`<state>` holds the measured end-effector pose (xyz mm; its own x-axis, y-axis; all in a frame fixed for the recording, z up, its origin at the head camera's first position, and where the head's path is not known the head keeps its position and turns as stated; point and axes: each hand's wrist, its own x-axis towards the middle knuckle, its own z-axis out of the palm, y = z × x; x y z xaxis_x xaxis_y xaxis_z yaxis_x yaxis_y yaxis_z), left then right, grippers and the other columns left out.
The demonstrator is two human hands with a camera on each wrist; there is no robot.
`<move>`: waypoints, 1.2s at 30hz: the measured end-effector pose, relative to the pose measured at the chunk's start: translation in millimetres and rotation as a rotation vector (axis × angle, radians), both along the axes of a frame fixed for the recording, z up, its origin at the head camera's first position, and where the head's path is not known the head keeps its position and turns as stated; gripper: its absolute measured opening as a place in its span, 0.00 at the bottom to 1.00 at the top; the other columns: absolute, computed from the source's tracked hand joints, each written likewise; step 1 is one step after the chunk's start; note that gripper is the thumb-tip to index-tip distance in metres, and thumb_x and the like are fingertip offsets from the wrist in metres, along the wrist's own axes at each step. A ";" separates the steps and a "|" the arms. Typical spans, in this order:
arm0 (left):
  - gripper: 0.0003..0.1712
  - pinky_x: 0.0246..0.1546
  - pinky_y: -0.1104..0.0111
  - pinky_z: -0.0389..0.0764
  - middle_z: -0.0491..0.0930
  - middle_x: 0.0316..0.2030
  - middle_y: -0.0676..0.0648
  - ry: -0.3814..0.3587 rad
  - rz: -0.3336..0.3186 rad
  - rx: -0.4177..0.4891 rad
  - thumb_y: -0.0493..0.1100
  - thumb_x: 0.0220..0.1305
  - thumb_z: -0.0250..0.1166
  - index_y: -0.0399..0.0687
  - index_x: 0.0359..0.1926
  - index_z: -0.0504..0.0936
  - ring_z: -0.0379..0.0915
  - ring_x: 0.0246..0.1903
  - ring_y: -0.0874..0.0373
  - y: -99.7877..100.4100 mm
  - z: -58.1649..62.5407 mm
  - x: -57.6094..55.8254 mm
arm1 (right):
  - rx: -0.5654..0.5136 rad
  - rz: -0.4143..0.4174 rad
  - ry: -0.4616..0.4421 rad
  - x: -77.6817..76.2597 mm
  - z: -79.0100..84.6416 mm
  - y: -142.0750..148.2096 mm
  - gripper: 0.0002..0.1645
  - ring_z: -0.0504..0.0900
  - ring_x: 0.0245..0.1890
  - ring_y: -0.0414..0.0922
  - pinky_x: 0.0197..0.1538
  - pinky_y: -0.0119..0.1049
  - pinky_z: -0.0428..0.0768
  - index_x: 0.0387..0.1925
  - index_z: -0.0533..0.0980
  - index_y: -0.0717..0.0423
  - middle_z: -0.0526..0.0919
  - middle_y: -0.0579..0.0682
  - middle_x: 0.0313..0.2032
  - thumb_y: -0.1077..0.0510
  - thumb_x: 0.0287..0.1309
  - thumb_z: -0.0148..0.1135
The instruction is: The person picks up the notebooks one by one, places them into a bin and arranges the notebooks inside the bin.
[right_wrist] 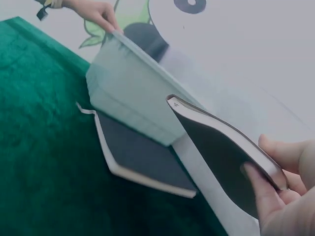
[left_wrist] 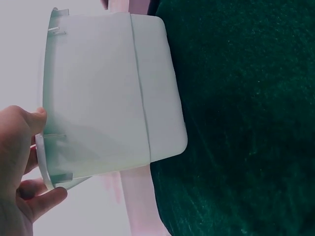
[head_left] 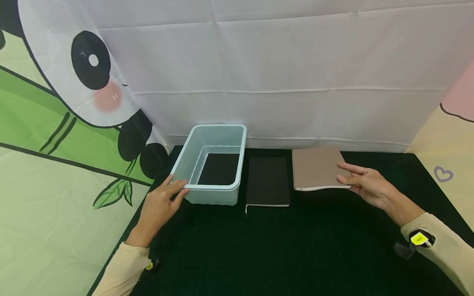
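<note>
My left hand grips the near left corner of a light blue plastic bin, its fingers and thumb at the rim. A black, flat rectangular thing lies on the bin's floor. My right hand holds a taupe-covered notebook by its right edge, thumb on one cover and fingers on the other. In the right wrist view this notebook is raised and tilted, page edges showing. Between bin and taupe notebook, a black notebook with a white ribbon lies on the table.
A dark green cloth covers the table. Behind it hangs a white fabric backdrop, with a cartoon panda print on the left side. Each sleeve has a dark strapped device at the wrist.
</note>
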<state>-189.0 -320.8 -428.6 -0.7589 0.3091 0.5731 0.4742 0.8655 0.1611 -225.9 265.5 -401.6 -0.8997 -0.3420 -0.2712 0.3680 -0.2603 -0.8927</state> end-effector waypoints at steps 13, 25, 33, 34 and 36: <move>0.22 0.48 0.42 0.83 0.87 0.50 0.38 0.019 -0.011 0.019 0.42 0.65 0.72 0.42 0.58 0.85 0.75 0.62 0.34 0.3 -1.5 0.9 | -0.028 -0.019 0.053 -10.8 45.3 -50.7 0.26 0.85 0.47 0.37 0.60 0.29 0.79 0.63 0.79 0.42 0.83 0.41 0.50 0.68 0.69 0.62; 0.22 0.48 0.42 0.82 0.87 0.50 0.37 0.014 -0.006 0.030 0.42 0.65 0.73 0.41 0.58 0.85 0.75 0.62 0.34 0.5 -1.9 1.1 | -0.083 -0.036 0.098 -24.7 60.0 -105.8 0.44 0.85 0.41 0.35 0.50 0.24 0.81 0.79 0.55 0.55 0.27 0.48 0.81 0.69 0.68 0.62; 0.21 0.48 0.41 0.82 0.87 0.49 0.36 0.015 -0.002 0.035 0.42 0.64 0.73 0.40 0.57 0.85 0.74 0.62 0.34 1.1 -1.5 2.0 | -0.076 -0.014 0.131 -39.1 60.8 -146.2 0.40 0.85 0.41 0.34 0.47 0.23 0.82 0.78 0.57 0.57 0.29 0.47 0.82 0.71 0.70 0.58; 0.21 0.48 0.41 0.82 0.87 0.49 0.36 0.015 -0.002 0.035 0.42 0.64 0.73 0.40 0.57 0.85 0.74 0.62 0.34 1.3 -1.6 2.0 | -0.075 -0.014 0.135 -41.0 60.9 -151.2 0.39 0.85 0.42 0.34 0.47 0.23 0.82 0.78 0.58 0.56 0.29 0.47 0.82 0.71 0.70 0.58; 0.21 0.48 0.41 0.82 0.87 0.49 0.36 0.016 -0.004 0.033 0.42 0.64 0.73 0.40 0.57 0.85 0.74 0.62 0.34 1.7 -1.6 1.6 | -0.071 -0.015 0.138 -44.7 61.2 -160.8 0.39 0.85 0.43 0.34 0.47 0.24 0.82 0.78 0.59 0.56 0.31 0.47 0.82 0.71 0.70 0.58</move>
<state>-187.4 -319.1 -430.3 -0.7487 0.2925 0.5949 0.4801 0.8580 0.1824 -270.5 104.6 -340.4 -0.9318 -0.3424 -0.1201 0.2387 -0.3293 -0.9135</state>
